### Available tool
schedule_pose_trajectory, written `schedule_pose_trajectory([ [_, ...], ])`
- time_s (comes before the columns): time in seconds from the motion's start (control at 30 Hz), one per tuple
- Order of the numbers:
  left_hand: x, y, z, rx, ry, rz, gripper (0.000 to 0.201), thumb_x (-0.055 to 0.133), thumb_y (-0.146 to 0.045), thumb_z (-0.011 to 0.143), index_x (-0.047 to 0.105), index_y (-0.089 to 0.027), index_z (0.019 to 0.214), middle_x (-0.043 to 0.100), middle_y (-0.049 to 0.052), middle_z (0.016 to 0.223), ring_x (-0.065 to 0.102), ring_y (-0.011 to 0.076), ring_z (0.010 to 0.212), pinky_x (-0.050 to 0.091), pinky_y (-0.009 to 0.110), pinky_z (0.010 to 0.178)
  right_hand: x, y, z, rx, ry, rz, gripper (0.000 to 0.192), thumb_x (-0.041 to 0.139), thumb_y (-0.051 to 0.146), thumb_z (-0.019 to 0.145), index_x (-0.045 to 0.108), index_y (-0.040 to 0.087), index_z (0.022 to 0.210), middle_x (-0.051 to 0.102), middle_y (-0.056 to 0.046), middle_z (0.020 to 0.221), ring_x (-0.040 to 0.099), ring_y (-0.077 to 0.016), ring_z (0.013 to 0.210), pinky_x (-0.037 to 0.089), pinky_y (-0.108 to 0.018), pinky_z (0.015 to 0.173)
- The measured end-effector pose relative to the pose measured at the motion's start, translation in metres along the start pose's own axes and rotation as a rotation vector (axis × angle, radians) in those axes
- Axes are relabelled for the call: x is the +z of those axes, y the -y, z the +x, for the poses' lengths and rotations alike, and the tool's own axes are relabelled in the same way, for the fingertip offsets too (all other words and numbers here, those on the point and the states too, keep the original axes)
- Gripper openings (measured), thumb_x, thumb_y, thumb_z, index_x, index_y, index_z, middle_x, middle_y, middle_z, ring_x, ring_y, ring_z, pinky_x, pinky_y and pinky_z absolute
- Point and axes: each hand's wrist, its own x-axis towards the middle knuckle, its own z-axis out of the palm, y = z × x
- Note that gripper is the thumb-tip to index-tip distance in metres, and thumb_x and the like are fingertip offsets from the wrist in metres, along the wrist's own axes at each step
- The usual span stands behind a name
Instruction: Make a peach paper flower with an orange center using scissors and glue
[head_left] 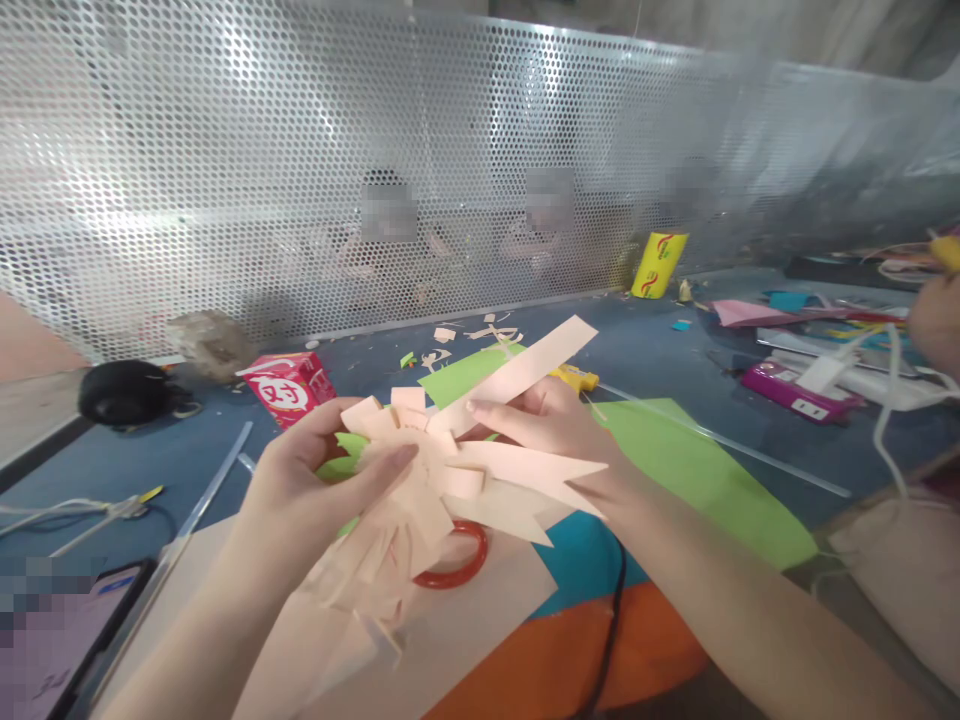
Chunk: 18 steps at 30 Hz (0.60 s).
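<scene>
Perforated metal screen (480, 150) runs the whole far edge of the blue table (660, 340); blurred figures sit behind it. On the table, I log sheets of coloured paper: a green sheet (697, 470) to the right of the hands, an orange sheet (570, 660) and a teal one (585, 560) under my right forearm, a pale peach sheet (465, 630) beneath the work.

Both of my hands are raised over the table's near part, holding a peach paper flower (442, 480) made of cut strips fanned outward. My left hand (315, 490) cups it from the left, thumb pressed on the middle of the strips, fingers curled behind. My right hand (547, 420) pinches one long strip (517, 375) that juts up and right, thumb and forefinger closed on it near the flower's centre.

Smaller items: a red carton (289, 385) back left, a black rounded object (124, 392) farther left, a yellow tube (658, 264) by the screen, a purple box (795, 390) at right. A red ring (457, 572) lies directly below the flower. A phone (67, 640) sits at bottom left. Another person's hand (937, 320) shows at the right edge.
</scene>
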Motion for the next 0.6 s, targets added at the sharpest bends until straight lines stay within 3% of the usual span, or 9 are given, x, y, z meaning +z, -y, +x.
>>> schedule_pose_trajectory([
  [0.33,-0.0014,0.0007,0.0024,-0.059,0.021,-0.053,0.042,0.077,-0.037,0.055,0.061,-0.021,0.091,0.066,-0.001,0.064,0.064,0.0193,0.057,0.053,0.032,0.057,-0.0072,-0.0057,0.003,-0.023,0.039,-0.028,0.012,0.068,0.026,0.072,0.068,0.015,0.075,0.069,-0.003,0.073,0.064,-0.0141,0.068,0.05,-0.022,0.057],
  [0.6,-0.0017,0.003,0.003,-0.023,0.074,-0.043,0.037,0.076,-0.036,0.059,0.06,-0.022,0.089,0.064,-0.001,0.069,0.066,0.0191,0.063,0.052,0.028,0.055,-0.0061,-0.0061,0.004,-0.016,-0.005,-0.173,0.01,0.06,0.02,0.075,0.066,0.013,0.073,0.067,-0.004,0.069,0.061,-0.0131,0.063,0.045,-0.023,0.053],
])
